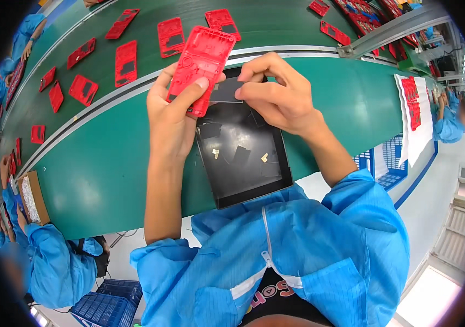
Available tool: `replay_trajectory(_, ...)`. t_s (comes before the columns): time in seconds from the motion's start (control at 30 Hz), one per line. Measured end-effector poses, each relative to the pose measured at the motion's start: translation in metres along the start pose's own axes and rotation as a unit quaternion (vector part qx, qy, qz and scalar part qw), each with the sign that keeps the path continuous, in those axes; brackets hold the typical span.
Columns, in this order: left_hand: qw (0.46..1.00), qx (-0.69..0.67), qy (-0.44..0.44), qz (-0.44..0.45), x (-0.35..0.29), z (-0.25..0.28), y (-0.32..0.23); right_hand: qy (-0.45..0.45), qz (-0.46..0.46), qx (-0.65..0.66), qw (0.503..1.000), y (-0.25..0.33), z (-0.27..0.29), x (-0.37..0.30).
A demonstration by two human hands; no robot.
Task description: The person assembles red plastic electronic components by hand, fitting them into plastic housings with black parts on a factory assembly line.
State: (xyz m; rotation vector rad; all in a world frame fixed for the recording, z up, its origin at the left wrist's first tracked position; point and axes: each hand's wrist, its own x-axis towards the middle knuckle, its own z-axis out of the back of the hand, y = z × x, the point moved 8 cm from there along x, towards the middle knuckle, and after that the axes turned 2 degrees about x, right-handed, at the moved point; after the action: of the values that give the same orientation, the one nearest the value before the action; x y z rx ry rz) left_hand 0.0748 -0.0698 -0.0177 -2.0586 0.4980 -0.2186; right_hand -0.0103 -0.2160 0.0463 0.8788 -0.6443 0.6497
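My left hand [168, 117] grips a red plastic casing half [206, 57], held tilted with its moulded inner side up and my thumb across its lower part. To the right of it, my right hand [287, 92] pinches a thin dark rectangular panel [225, 91] between thumb and fingers. The panel's left end lies close beside the casing; whether they touch I cannot tell. Both hands are over the far end of a shallow black tray [255, 194]. Inside the tray lie several dark flat pieces [240, 155] and small pale pieces [216, 155].
Beyond the green worktop [96, 169] runs a green conveyor belt [150, 32] with several red casings [126, 62]. A metal frame [401, 30] stands at far right. White sheeting with red parts [413, 103] hangs over a blue crate [393, 158]. Co-workers [61, 264] sit at both sides.
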Motion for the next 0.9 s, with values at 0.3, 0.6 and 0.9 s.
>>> replay_trajectory(0.3, 0.996, -0.083, -0.044, 0.009, 0.000, 0.009, 0.010, -0.042, -0.073, -0.021, 0.996, 0.003, -0.005, 0.009)
replay_trajectory(0.6, 0.997, -0.021, -0.033, -0.059, -0.003, 0.001, 0.001, -0.176, -0.362, 0.238, 0.884, -0.025, 0.003, -0.002)
replay_trajectory(0.9, 0.997, 0.020, -0.025, -0.077, -0.005, 0.000, -0.001, -0.169, -0.385, 0.258, 0.870, -0.040, 0.000, -0.009)
